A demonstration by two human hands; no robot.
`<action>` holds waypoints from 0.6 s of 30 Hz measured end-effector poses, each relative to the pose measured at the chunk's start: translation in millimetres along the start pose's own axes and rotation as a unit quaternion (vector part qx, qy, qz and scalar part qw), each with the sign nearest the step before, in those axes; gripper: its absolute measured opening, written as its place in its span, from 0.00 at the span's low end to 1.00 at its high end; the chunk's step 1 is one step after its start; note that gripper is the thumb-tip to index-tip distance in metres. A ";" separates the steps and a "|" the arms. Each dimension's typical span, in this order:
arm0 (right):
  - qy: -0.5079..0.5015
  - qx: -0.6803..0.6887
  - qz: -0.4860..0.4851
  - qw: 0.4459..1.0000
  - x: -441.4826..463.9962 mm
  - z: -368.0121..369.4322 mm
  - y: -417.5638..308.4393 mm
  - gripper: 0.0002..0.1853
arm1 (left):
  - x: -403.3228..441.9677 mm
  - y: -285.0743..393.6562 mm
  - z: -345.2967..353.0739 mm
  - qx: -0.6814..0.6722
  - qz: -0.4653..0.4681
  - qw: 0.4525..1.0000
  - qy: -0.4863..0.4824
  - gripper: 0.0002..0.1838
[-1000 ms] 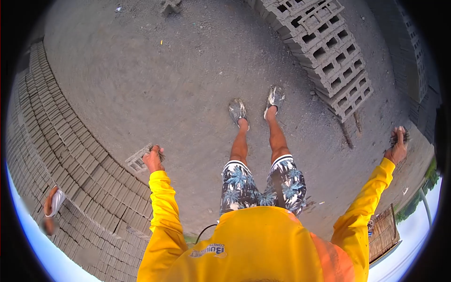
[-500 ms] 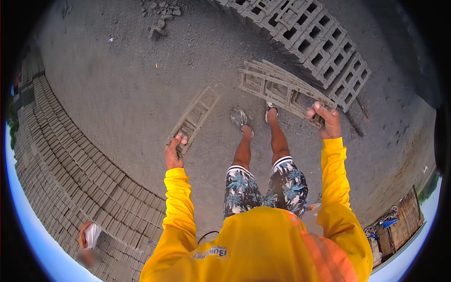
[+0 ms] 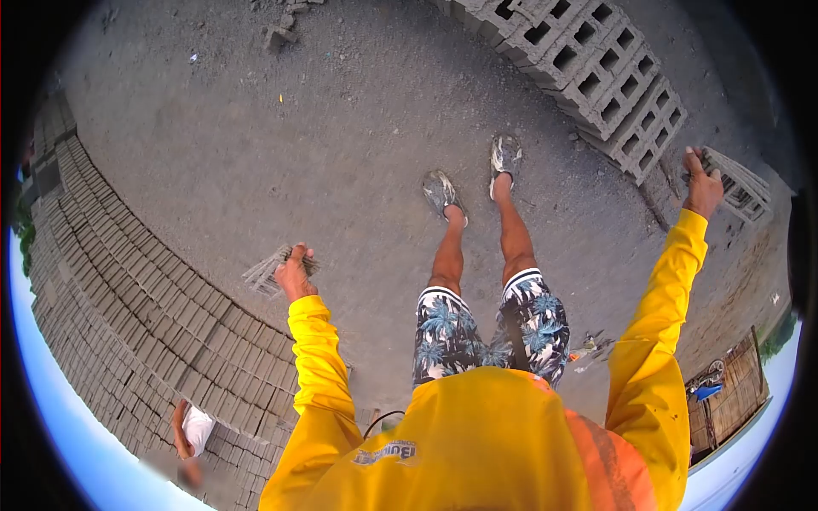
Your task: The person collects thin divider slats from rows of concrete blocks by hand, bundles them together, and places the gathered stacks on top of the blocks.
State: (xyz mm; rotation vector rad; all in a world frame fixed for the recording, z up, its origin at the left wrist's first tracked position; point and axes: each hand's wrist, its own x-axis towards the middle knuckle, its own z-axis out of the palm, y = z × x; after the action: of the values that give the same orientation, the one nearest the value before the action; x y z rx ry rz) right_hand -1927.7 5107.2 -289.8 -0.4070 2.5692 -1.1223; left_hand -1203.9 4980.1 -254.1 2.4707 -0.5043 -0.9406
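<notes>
Out to the left, my left hand (image 3: 296, 272) is closed around a grey, ladder-like flat frame (image 3: 262, 274), seen nearly edge-on and partly covered by the fingers. My right hand (image 3: 704, 184) is stretched far to the right and grips a bundle of similar grey slatted frames (image 3: 743, 187). The bundle hangs beyond the end of the hollow concrete blocks (image 3: 588, 83), apart from them. How many frames each hand carries cannot be made out.
Long rows of stacked blocks (image 3: 183, 319) curve along the left side. Another person in a white shirt (image 3: 198, 428) is among them at the lower left. Rubble (image 3: 279, 36) lies at the upper left. A wooden shed wall (image 3: 737, 383) stands at the lower right.
Both hands have swung outward, the left one down and left, the right one far right. The frames have turned from lying broadly in view to nearly edge-on. My feet have shifted on the ground.
</notes>
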 end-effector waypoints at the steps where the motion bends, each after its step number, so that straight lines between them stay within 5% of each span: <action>1: -0.008 -0.081 -0.033 0.996 -42.2 41.9 -12.1 0.20 | -21.4 -1.3 33.0 0.008 -0.004 0.999 -0.050 0.10; 5: -0.349 -0.131 -0.051 0.926 -268.9 167.8 -31.5 0.28 | -126.1 22.2 147.5 -0.116 -0.041 0.945 -0.304 0.15; 7: -0.548 -0.041 0.020 0.836 -307.7 170.7 -28.1 0.30 | -135.5 23.5 155.3 -0.168 -0.058 0.902 -0.394 0.17; 8: -0.560 0.031 0.104 0.821 -292.7 165.4 -26.1 0.27 | -132.5 26.3 153.4 -0.164 -0.049 0.897 -0.409 0.18; 10: -0.524 0.175 0.246 0.796 -251.8 132.3 -49.5 0.20 | -109.0 31.5 139.5 -0.137 -0.033 0.904 -0.403 0.19; 11: -0.435 0.253 0.223 0.835 -230.5 113.3 -42.0 0.13 | -87.1 22.2 106.0 -0.101 -0.039 0.921 -0.375 0.19; 18: -0.224 0.126 0.194 0.947 -91.3 -105.8 -39.8 0.12 | 30.6 5.9 -130.9 0.001 0.000 0.994 -0.111 0.19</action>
State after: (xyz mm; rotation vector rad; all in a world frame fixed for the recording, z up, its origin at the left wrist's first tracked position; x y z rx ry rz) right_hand -1879.9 5185.1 -176.8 -0.0704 1.9672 -1.0484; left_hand -1093.0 4996.5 -179.7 2.3797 -0.5783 -1.2227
